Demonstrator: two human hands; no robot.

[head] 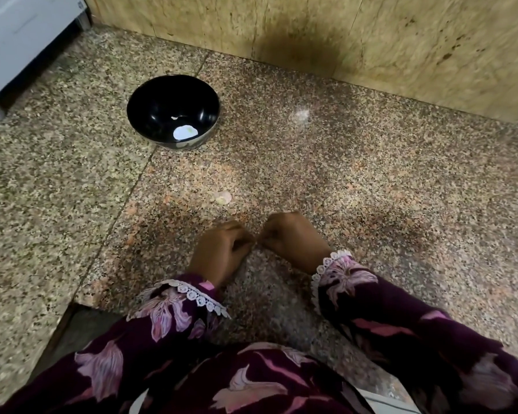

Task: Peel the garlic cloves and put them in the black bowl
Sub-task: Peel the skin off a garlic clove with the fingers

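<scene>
The speckled granite counter point(356, 180) fills most of the view, backed by a yellowish stone wall point(371, 34) with a dark stain. One glossy black round bowl point(150, 100) stands on the counter, well apart from both hands, beyond and to their left; it holds one pale peeled garlic clove point(185, 132) and one small white scrap point(174, 117). Two dark purple floral sleeves with white lace cuffs point(192, 294) enter from the near edge. The left hand point(222, 249) and right hand point(293, 237) meet fingertip to fingertip, fingers curled, pinching something between them that is too hidden to identify. One pale piece of garlic skin point(223, 197) lies on the counter just beyond the hands.
</scene>
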